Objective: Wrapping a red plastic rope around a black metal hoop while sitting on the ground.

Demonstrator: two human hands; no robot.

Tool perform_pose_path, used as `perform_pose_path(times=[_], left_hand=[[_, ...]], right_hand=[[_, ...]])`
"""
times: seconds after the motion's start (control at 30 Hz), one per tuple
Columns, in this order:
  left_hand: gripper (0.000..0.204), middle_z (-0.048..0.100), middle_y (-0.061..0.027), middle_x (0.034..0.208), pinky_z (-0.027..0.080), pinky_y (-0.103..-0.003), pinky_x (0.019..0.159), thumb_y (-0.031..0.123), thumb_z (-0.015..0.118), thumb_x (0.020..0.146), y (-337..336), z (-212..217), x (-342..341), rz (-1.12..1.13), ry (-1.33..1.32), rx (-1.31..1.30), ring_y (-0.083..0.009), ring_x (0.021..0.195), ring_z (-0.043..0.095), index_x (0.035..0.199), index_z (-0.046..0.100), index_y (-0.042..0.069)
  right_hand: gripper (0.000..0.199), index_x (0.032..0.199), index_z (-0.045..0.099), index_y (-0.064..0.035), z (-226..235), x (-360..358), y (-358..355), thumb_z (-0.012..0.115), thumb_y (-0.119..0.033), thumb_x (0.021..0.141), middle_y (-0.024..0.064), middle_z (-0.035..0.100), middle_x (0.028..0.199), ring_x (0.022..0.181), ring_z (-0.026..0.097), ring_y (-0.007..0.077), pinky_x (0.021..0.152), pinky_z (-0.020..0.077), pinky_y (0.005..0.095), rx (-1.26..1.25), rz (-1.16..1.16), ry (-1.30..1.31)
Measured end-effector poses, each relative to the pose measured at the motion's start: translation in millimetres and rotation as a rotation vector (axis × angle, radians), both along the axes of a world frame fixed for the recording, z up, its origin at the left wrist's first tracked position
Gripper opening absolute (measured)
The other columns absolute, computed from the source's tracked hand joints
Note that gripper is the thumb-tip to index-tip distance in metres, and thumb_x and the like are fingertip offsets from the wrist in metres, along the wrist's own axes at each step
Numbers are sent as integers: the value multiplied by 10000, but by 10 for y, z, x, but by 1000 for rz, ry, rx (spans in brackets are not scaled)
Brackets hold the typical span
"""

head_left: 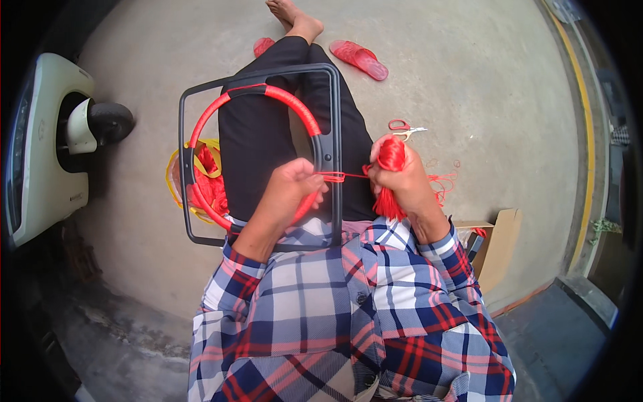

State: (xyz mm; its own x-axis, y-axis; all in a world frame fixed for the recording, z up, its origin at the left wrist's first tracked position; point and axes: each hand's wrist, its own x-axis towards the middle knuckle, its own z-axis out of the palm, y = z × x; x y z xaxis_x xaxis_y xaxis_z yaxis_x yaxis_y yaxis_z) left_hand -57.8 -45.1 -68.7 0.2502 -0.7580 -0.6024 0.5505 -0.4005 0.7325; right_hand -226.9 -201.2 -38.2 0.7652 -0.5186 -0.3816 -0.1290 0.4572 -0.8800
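Observation:
Across my lap lies a black rounded-square frame (338, 100) with a ring (288, 100) inside it, most of the ring wrapped in red cord. My left hand (295, 191), at the ring's lower right, is closed with fingertips pinching loops of red cord (333, 177). A strand runs taut from there to my right hand (412, 177). That hand is wrapped round a hank of red cord (392, 155), its rounded top above the fist and loose ends hanging below.
Red-handled scissors (402, 128) and loose red thread (442, 186) lie on the floor at right. Beside my left thigh stands a yellow-edged bag (175, 181) of red material. An open cardboard box (501, 244) is near my right elbow, red slippers (360, 59) ahead, a white wheeled vehicle (50, 147) far left.

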Motion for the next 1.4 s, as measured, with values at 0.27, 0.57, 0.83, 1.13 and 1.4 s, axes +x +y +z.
perform_pose_path(times=[0.27, 0.57, 0.83, 1.13, 1.4], left_hand=[[248, 645, -111, 922, 564, -328, 685, 227, 566, 946, -3, -4, 49, 174, 298, -115, -187, 792, 648, 1059, 572, 6], [339, 647, -108, 975, 523, -349, 787, 345, 498, 980, -69, -14, 70, 200, 272, -34, -190, 910, 625, 1029, 594, 24], [521, 647, -133, 1065, 480, -379, 895, 448, 408, 999, -1, -72, 33, 200, 300, -229, -227, 1005, 612, 1132, 589, -21], [347, 640, -110, 1020, 514, -302, 708, 335, 456, 992, -46, 58, 67, 146, 489, -161, -173, 873, 622, 1095, 583, 29], [208, 626, -102, 1008, 517, -308, 827, 33, 571, 886, -169, -143, -93, 368, 177, -314, -175, 948, 618, 1093, 563, 8]], right_hand=[[194, 946, 521, -52, -316, -837, -851, 630, -15, 791, 63, 595, 779, 620, 604, 153, 590, 530, 302, 85, -404, 2], [109, 1006, 544, -63, -884, -2824, -1813, 569, -113, 912, 130, 626, 989, 905, 648, 291, 801, 558, 429, -32, -1158, -195], [236, 980, 685, -47, -166, -383, -140, 721, -89, 750, 95, 625, 925, 901, 618, 209, 777, 493, 318, -670, 639, 103], [804, 1498, 251, -65, -180, 368, -163, 651, 8, 805, 101, 535, 1180, 1018, 556, 172, 854, 471, 298, -117, 468, -95], [765, 1421, 350, -6, -123, 332, -186, 706, -121, 754, 203, 457, 1329, 1234, 491, 336, 987, 441, 414, -914, -54, 75]])
